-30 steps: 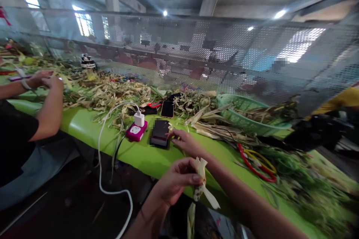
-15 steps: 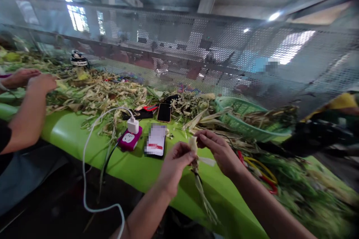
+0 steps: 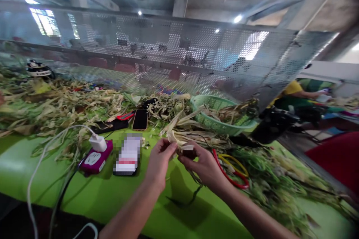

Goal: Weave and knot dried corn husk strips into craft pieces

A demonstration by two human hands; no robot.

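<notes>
A pale piece of dried husk (image 3: 173, 138) is pinched between the thumb and fingers of my left hand (image 3: 160, 160). My right hand (image 3: 200, 162) is closed on the same husk bundle from the right, where a pale strip sticks out between its fingers. Thin stems and a dark strand (image 3: 193, 197) hang below the hands over the green tabletop (image 3: 148, 201). Left of my hands lies a phone with a lit screen (image 3: 129, 155). Just beyond them are long dried husks (image 3: 190, 129).
A purple power block (image 3: 97, 158) with a white charger (image 3: 98, 142) and cable stands at left. Behind are a dark phone (image 3: 140, 119), red-handled pliers (image 3: 125, 116) and a green basket (image 3: 218, 123). Red and yellow loops (image 3: 235, 168) and greenery (image 3: 280, 179) lie at right.
The view has swung right, and the neighbouring person's arms have almost left it. My right hand has come down beside the left and now holds the husk; the hanging stems have moved behind it.
</notes>
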